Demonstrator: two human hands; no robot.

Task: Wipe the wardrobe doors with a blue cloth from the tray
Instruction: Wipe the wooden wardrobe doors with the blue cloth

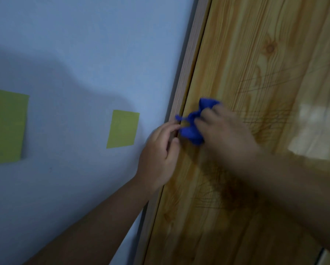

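Note:
The wardrobe door [256, 73] is yellowish wood grain with dark scribble marks and fills the right half of the head view. A crumpled blue cloth [192, 131] is pressed against the door near its left edge. My right hand [223, 134] is closed over the cloth and looks blurred. My left hand [160, 155] rests at the door's edge, fingertips curled on the brown frame strip [189, 64] and touching a corner of the cloth. The tray is out of view.
A pale blue wall [74, 54] takes up the left side. Two yellow-green paper squares are stuck on it, one near the frame [123, 129] and one at the far left [5, 127].

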